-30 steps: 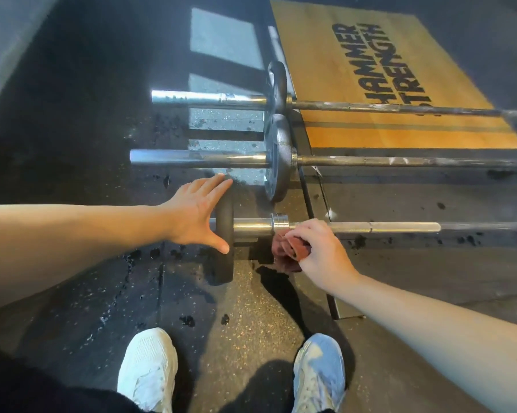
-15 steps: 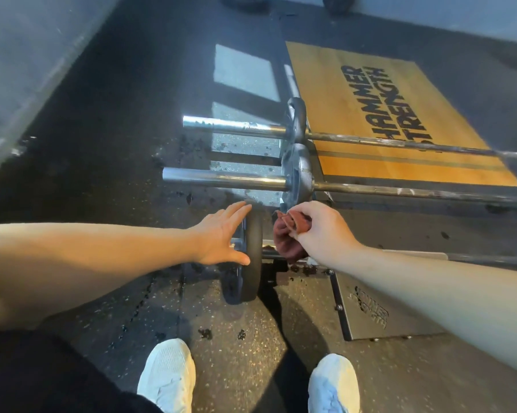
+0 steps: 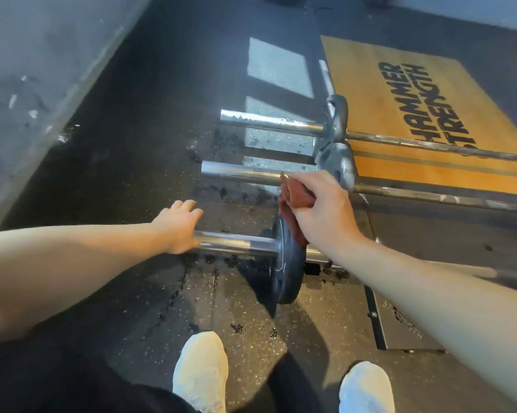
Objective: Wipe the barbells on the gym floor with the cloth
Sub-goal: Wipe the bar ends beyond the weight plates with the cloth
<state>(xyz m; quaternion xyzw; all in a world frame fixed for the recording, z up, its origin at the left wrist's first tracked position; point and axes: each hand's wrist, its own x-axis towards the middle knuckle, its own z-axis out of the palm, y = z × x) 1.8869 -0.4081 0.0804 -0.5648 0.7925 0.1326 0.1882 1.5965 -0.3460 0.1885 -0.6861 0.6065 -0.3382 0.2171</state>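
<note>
While white shoes stand at the bottom edge, the nearest barbell lies across the gym floor just ahead of them, dark plate upright on it. Left hand rests on the sleeve's outer end, palm down, fingers loosely extended, not wrapped round the bar. Right hand is over the plate's top edge, fingers curled, gripping the bunched red cloth; the cloth touches the plate's top rim. The plate sits between the two hands. Beyond, the middle barbell lies parallel, just behind the right hand, then the far barbell. Both shafts run right over a wooden platform printed HAMMER STRENGTH.
</note>
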